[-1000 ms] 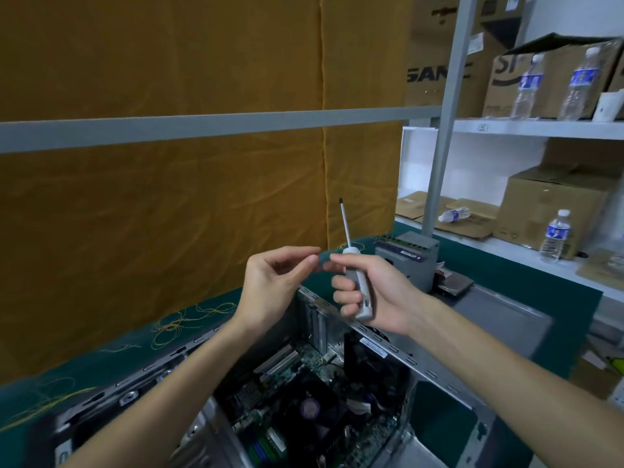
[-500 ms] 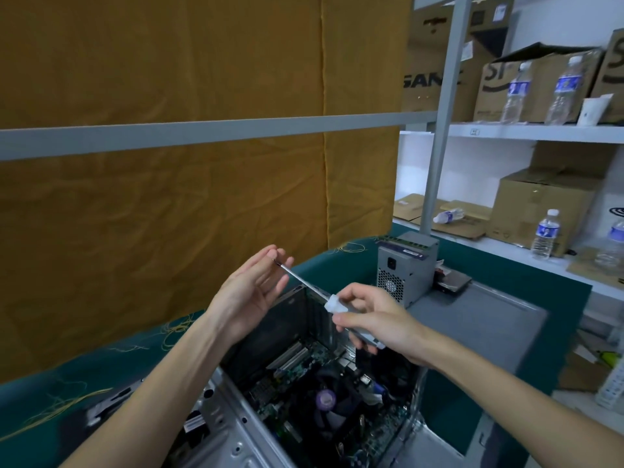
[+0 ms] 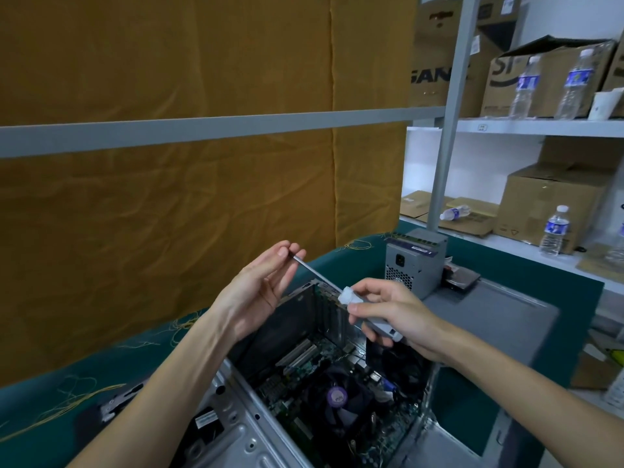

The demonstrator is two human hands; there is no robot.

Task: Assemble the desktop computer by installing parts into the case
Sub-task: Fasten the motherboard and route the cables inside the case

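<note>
Now the screwdriver (image 3: pixel 363 307), upright a second ago, lies tilted in the gripping right hand (image 3: pixel 393 314), tip at the left hand's (image 3: pixel 260 288) pinching fingertips, above the open case (image 3: pixel 236 430) on the table: likely seating a screw.

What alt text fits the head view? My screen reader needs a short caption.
Over an open computer case, the right hand grips a screwdriver by its handle while the left hand's fingers pinch its tip. A grey power supply stands on the green table behind.
</note>
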